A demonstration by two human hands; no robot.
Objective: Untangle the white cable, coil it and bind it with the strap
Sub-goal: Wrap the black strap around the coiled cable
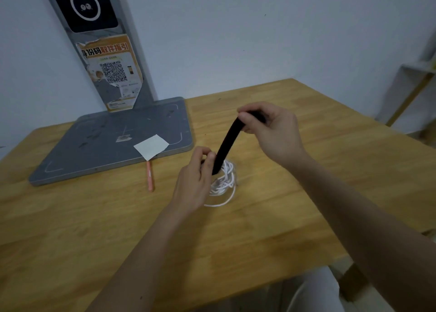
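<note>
**Strap held taut above coiled cable**

Wooden surface (271, 217) is backed by a pale wall, with a grey board (113, 142) lying at its far left. The upper end of a black strap (227, 142) is pinched in the right hand (271, 127); its lower end is held by the left hand (198, 172). A coiled white cable (224, 182) is seen beneath on the surface, an orange pen (150, 176) well apart.
</note>
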